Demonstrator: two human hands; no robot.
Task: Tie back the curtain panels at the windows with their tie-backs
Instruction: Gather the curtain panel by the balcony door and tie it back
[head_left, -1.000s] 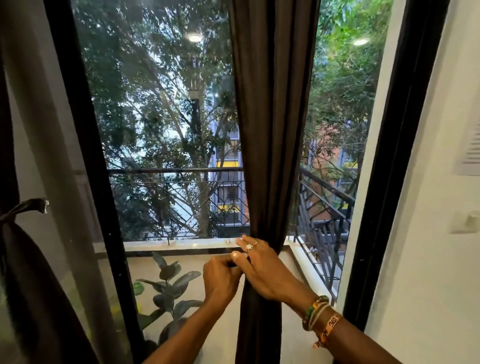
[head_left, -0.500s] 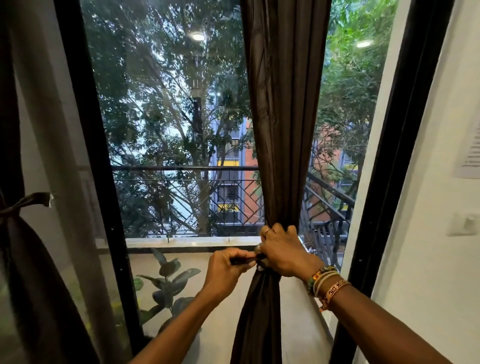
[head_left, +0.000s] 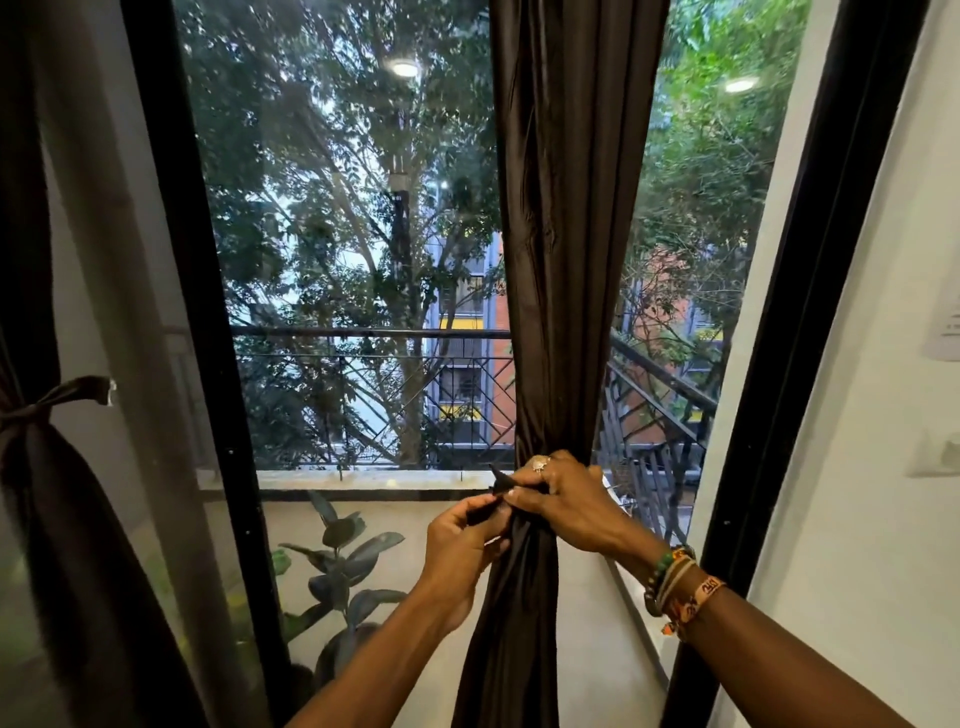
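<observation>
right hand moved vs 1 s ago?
Yes, slightly. The right hand has risen against the ledge and now curls round the curtain rather than lying across its front.

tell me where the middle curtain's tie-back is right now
The tie-back is low in the centre of the head view, against the gathered brown curtain panel, its ends pinched between the left hand and the right hand.

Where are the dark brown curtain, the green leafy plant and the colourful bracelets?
Dark brown fabric curtain (head_left: 566, 260), head view, on its hanging folds.
Green broad-leaved plant (head_left: 338, 532), head view, on a dark leaf.
Colourful woven bracelets (head_left: 675, 578), head view, on the stacked bands.
</observation>
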